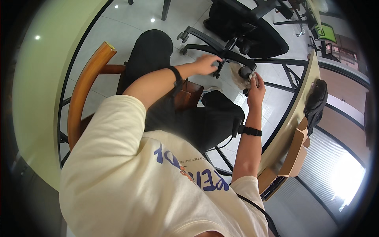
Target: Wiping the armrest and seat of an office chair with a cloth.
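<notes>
My left hand [207, 64], slightly blurred, is beside the black base [228, 54] of an office swivel chair, fingers bent and apart. Nothing shows in it; whether its fingertips touch the base I cannot tell. Pinched between the thumb and fingers of my right hand [257, 89] is a crumpled whitish wad [253, 77], tissue or cloth. Just left of that wad, at the end of one base leg, is a dark round castor [245, 72]. A thin, translucent brownish sheet or bag [236, 77] lies around the castor. Black straps circle both my arms.
The chair's black seat and back [251, 32] lie tipped over at the top. Left of my legs curves a wooden armrest [86, 89]. A pale table [35, 97] runs along the left; another at right holds an open cardboard box [293, 151] and a black bag [316, 99].
</notes>
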Motion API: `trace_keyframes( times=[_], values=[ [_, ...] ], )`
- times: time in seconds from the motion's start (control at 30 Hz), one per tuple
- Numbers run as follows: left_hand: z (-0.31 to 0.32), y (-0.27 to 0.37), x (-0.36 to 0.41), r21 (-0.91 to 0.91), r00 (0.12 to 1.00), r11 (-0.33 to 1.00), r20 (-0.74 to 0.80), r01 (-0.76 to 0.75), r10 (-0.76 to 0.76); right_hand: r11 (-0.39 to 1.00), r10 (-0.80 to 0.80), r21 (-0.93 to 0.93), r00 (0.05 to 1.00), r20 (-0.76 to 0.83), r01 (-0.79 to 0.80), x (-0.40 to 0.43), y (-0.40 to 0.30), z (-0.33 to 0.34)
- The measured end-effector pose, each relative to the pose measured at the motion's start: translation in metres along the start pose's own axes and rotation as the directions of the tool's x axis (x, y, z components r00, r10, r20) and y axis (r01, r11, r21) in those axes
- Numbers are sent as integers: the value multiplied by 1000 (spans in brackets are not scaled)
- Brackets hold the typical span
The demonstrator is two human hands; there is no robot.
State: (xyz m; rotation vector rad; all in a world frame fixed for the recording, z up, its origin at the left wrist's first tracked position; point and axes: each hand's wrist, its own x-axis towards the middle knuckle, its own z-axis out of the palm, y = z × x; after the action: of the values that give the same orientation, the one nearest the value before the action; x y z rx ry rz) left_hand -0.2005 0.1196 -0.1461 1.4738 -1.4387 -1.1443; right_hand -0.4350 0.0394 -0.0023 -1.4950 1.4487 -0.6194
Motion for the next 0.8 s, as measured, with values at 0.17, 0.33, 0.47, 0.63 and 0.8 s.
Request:
trace_keyframes(
  times=[0.17,0.33,0.47,0.63,0.8],
  values=[
    [49,59,45,-479,997,875,-62,-75,51,853,140,499,988,59,-151,-21,18,-4],
    [66,89,55,-426,998,903,-18,-63,61,829,119,549,993,12,-106,-29,10,-12],
    [75,91,50,-552,988,827,-25,111,-150,858,4,505,982,-191,95,-18,3,-15],
    [91,92,61,-793,985,607,-55,56,-163,926,-105,339,975,-195,167,9,4,-7],
    [90,92,63,-881,958,435,63,186,-281,960,-224,-201,966,-127,196,18,12,6]
  ],
)
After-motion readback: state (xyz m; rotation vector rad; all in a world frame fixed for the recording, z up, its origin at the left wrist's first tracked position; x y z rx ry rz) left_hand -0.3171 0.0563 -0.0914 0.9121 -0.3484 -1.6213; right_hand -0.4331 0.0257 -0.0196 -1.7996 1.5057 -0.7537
